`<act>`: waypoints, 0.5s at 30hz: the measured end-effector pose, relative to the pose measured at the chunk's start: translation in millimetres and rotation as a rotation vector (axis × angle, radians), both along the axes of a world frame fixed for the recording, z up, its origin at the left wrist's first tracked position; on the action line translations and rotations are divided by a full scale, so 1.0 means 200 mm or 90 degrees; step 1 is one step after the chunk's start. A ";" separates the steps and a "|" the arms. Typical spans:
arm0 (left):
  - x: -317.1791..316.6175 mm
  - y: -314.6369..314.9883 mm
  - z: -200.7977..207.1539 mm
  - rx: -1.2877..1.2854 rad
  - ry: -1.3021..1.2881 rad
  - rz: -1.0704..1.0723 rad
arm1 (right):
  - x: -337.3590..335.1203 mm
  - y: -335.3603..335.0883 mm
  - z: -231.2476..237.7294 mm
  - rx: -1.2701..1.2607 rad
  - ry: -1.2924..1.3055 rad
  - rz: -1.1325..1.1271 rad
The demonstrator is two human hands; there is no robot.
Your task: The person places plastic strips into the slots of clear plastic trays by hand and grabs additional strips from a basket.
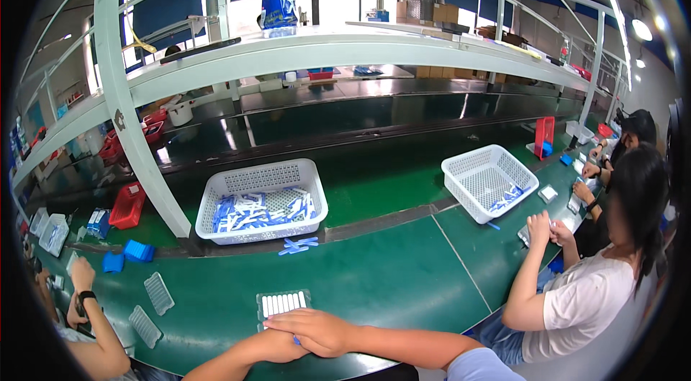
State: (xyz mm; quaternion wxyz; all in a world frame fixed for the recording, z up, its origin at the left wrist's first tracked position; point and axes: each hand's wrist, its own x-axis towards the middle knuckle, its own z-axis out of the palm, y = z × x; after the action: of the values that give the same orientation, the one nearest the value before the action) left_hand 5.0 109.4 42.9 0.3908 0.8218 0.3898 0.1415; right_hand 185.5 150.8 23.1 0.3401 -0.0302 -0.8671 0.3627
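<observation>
A clear plastic tray point(305, 301) stands on the green bench in front of me, with a row of white sticks point(283, 303) lying in it. My right hand point(317, 330) crosses over my left hand point(277, 346) at the tray's near edge. The right fingers are pressed together, their tips by the tray's near left corner; whatever is under them is hidden. My left hand is closed, its fingers mostly covered by the right. A small blue bit point(296, 340) shows between the two hands. Beyond the tray lie several loose blue sticks point(299, 245).
A white basket point(261, 237) of blue and white sticks stands beyond the tray; another basket point(479, 208) is farther right. Two clear trays point(158, 293) and blue blocks point(139, 250) lie left. A white post point(147, 107) rises there. Co-workers sit either side, including one in a white shirt point(586, 294).
</observation>
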 end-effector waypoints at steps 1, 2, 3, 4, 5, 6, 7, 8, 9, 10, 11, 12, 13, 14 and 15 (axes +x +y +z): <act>0.01 -0.01 0.00 0.005 -0.001 0.002 | -0.01 0.00 0.00 0.046 0.002 -0.015; 0.01 -0.02 0.00 0.032 -0.003 0.015 | -0.01 0.01 0.01 0.092 0.005 -0.030; 0.02 -0.03 0.01 0.058 -0.006 0.026 | -0.01 0.00 0.01 0.097 0.003 -0.031; 0.02 -0.02 0.01 0.063 -0.009 0.025 | 0.00 0.00 0.01 0.092 0.000 -0.037; 0.03 -0.02 0.01 0.051 -0.015 0.032 | 0.00 0.00 0.02 0.086 -0.002 -0.043; 0.03 -0.01 0.01 0.040 -0.022 0.040 | 0.01 0.00 0.02 0.091 -0.005 -0.044; 0.02 0.00 0.02 0.044 -0.025 0.039 | 0.01 0.00 0.03 0.044 0.017 -0.068; 0.01 0.00 0.05 -0.013 -0.026 0.073 | 0.01 0.00 0.03 -0.003 0.039 -0.092; 0.01 0.01 0.07 -0.070 -0.027 0.106 | 0.02 0.00 0.04 0.002 0.036 -0.093; 0.02 0.00 0.10 -0.066 -0.032 0.103 | 0.02 -0.01 0.05 -0.053 0.049 -0.103; 0.03 0.00 0.12 -0.045 -0.051 0.108 | 0.03 -0.01 0.06 -0.107 0.061 -0.112; 0.04 0.00 0.14 -0.022 -0.071 0.114 | 0.02 0.00 0.05 -0.101 0.057 -0.113; 0.05 0.00 0.12 0.113 -0.089 0.084 | 0.01 0.02 0.02 -0.009 0.069 -0.106; 0.06 -0.02 0.09 0.118 -0.094 0.083 | 0.01 0.03 0.02 0.083 0.079 -0.097; 0.07 -0.04 0.06 0.178 -0.086 0.107 | 0.01 0.02 0.04 0.125 0.051 -0.103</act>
State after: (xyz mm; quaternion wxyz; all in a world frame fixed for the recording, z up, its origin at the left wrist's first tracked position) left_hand 18.9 101.2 55.7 0.2845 0.8214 0.4063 0.2815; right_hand 188.5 154.6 31.7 0.4042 -0.0521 -0.8789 0.2479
